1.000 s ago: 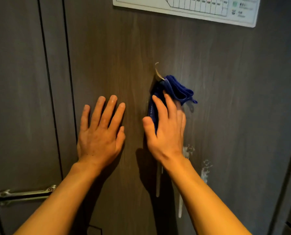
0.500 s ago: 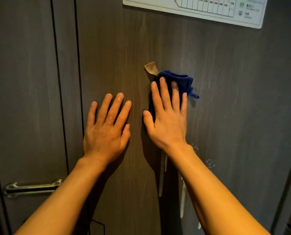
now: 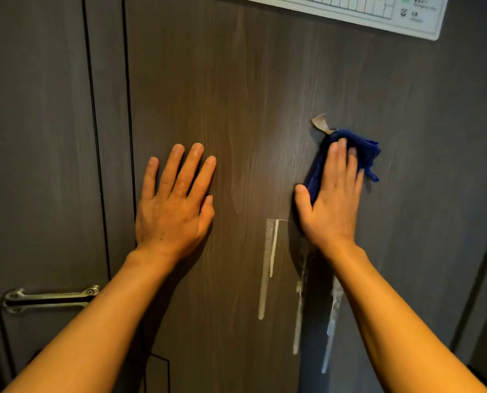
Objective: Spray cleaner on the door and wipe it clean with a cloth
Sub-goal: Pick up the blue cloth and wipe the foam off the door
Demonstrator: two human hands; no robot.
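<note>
Against the dark wood-grain door (image 3: 265, 95), the right hand (image 3: 333, 199) presses flat on a bunched blue cloth (image 3: 361, 151), soft, light and best held by palm pressure. Left hand (image 3: 174, 205) rests open, fingers spread, on the smooth, stiff panel. Pale foam streaks (image 3: 266, 268) run below, likely slippery.

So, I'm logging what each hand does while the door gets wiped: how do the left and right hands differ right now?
The left hand is bare, while the right hand presses a blue cloth against the door. The left hand's fingers are spread; the right hand's are close together. The left hand sits lower than the right, which is beside the white foam streaks. Both lie flat on the door.
</note>
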